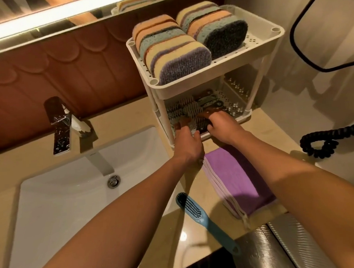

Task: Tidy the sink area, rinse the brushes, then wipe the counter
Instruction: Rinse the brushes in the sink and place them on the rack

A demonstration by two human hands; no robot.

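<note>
Sponges [175,49] filling rack [258,46] top tier, brushes [188,110] piled on lower tier

Beige stone counter [279,131] around a sunken white basin [58,203], bearing a white two-tier rack [206,84], folded purple cloth [232,172] just before it, blue brush [197,213] nearer.

You are facing a matt white plastic rack [210,84] carrying foam sponges [173,49] with rough fibrous faces. A soft purple cloth [237,180] and smooth blue plastic brush [195,209] are lying on the glossy counter [175,252]; the chrome tap [60,128] is gleaming left.
</note>
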